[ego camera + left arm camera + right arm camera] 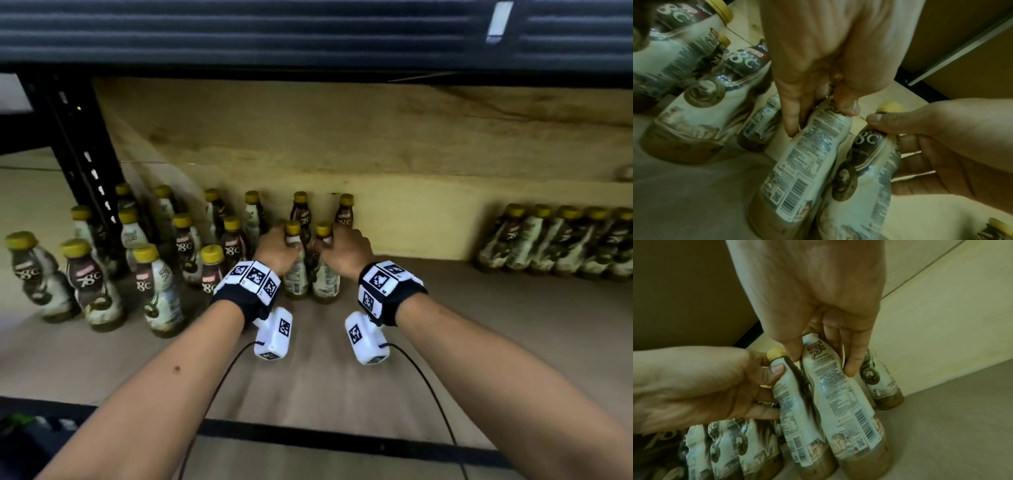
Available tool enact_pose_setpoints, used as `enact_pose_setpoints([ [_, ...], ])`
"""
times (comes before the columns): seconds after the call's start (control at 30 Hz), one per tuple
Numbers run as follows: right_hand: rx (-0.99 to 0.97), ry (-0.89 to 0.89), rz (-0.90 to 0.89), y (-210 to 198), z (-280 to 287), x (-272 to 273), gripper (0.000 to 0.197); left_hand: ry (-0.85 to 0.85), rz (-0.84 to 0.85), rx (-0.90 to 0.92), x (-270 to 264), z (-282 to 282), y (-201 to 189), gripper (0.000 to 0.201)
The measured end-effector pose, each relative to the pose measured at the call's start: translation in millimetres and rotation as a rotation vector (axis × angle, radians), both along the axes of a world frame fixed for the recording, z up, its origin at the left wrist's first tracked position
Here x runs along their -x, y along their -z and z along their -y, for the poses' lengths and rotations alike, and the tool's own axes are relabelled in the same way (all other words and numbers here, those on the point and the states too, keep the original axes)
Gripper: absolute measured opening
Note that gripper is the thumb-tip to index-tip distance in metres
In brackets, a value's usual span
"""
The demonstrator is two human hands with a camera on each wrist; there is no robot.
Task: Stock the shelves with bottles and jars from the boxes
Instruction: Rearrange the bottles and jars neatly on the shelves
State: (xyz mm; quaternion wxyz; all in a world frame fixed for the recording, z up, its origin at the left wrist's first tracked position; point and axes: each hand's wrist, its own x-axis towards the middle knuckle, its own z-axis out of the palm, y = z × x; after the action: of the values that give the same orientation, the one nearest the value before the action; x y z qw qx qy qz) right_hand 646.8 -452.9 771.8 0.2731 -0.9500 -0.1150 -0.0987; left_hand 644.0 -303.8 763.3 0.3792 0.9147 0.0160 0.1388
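Note:
Two brown-and-white coffee bottles with yellow caps stand side by side on the wooden shelf [445,325]. My left hand [286,245] grips the left bottle [296,277] near its neck. In the left wrist view, the left hand [818,118] pinches this bottle [807,162] between thumb and fingers. My right hand [337,243] grips the right bottle [327,281] the same way. The right wrist view shows the right hand [823,361] curled round its bottle [844,402], with the left-hand bottle [795,405] touching it. Both bottle bases are on or just above the shelf.
Several matching bottles [154,284] stand in rows to the left, and two more [344,212] stand behind the hands. Another row [555,240] lines the back right. A black upright post [85,154] stands at left. The upper shelf [308,34] hangs overhead.

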Motion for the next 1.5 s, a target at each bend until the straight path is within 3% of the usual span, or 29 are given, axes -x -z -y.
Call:
enact_pose_setpoints([
  [0.77, -0.066, 0.144, -0.022, -2.1, 24.5, 1.4, 0.039, 0.043, -0.073, -0.081, -2.1, -7.6, -4.9, 0.035],
  [1.1, -0.013, 0.168, 0.003, -1.3, 17.6, 1.8, 0.043, 0.070, -0.116, -0.133, -2.1, -8.0, -13.8, 0.049],
  [1.5, -0.033, 0.192, 0.011, 2.3, 15.1, 3.9, 0.043, 0.081, -0.130, -0.070, -1.3, -15.1, -10.9, 0.048],
])
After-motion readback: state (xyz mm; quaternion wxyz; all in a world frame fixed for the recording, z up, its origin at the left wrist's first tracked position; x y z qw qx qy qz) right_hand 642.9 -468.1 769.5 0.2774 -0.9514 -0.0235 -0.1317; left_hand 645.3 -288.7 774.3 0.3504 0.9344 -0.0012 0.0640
